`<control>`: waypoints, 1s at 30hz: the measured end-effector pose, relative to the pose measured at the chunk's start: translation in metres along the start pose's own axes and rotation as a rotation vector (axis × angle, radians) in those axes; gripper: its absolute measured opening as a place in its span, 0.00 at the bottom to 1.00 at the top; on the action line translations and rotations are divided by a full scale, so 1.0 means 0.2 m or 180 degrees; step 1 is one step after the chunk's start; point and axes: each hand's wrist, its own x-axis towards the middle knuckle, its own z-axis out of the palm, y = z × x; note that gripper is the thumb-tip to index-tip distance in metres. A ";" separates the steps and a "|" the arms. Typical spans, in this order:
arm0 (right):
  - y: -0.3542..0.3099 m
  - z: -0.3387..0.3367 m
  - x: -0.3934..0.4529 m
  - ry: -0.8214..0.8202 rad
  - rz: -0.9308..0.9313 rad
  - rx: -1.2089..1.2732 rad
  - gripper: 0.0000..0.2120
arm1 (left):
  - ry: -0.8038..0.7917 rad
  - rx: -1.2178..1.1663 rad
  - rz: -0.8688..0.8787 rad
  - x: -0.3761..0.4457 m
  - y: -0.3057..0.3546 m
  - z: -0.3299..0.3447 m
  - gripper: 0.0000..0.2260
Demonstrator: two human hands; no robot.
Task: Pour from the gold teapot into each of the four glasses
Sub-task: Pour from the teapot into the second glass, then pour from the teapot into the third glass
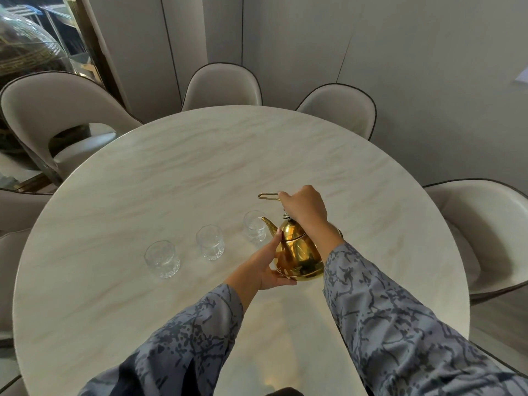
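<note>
Three clear glasses stand in a slanting row on the round marble table (200, 155): the left glass (162, 259), the middle glass (210, 242) and the right glass (254, 225), each apart from the next. A fourth glass is not visible. The left hand (264, 265) cups the near side of the gold teapot (297, 252), its fingers spread flat against the belly and its thumb under the base. The spout points left, its tip at the right glass's rim, just beyond the left fingertips. The right hand (304, 207) is closed around the wire handle above the lid. Both patterned sleeves reach in from the near edge. The tabletop is bare beyond and right of the hands; chairs (221, 87) ring the far edge.
</note>
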 end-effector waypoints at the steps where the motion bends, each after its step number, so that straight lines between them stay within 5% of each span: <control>1: 0.01 0.01 -0.01 0.0045 0.0025 0.0048 0.18 | 0.0039 0.0024 0.0012 0.00 0.00 0.00 0.37; 18: 0.13 0.04 -0.16 0.0442 -0.0455 0.0796 0.26 | 0.0304 0.0360 0.0491 -0.09 -0.03 -0.05 0.27; 30: -0.03 0.15 -0.25 0.0051 -0.0815 0.0509 0.27 | 0.0353 -0.0122 0.0382 -0.25 -0.12 -0.19 0.39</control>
